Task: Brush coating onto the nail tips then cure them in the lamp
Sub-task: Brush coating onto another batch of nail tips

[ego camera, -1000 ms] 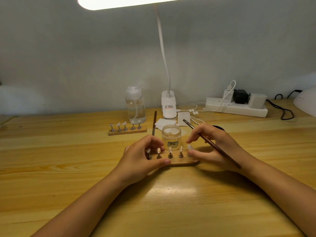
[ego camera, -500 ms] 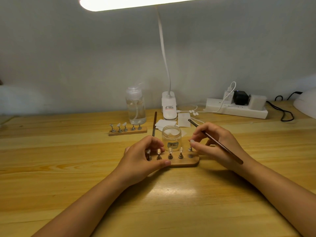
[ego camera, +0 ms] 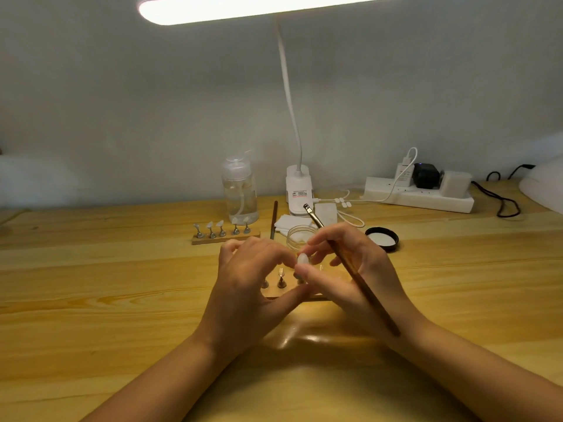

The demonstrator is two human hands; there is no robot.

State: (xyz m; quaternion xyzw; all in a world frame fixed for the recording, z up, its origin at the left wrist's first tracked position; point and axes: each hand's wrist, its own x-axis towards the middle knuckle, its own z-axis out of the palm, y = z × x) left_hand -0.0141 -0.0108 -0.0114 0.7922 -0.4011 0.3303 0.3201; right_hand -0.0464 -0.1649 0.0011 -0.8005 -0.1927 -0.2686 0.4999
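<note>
I see my left hand [ego camera: 243,287] and right hand [ego camera: 347,269] pinching one nail tip [ego camera: 302,259] together above the near wooden holder [ego camera: 274,295], in front of the jar [ego camera: 300,234]. My right fingers also curl round the brush [ego camera: 350,269], bristles pointing away.

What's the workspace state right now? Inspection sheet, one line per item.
Surface: wooden table, bare wood at front.
Job's things: near holder between the hands; a nail tip held at the fingertips above it; brush; open jar; far holder with five tips.
Clutter: pump bottle, jar lid, spare brush, wipes.
Grippers: left hand and right hand both at the nail tip; right also holds the brush.
Cables: white lead, black cord, power strip.
Surroundings: desk lamp lit overhead, grey wall, white object at right edge.
</note>
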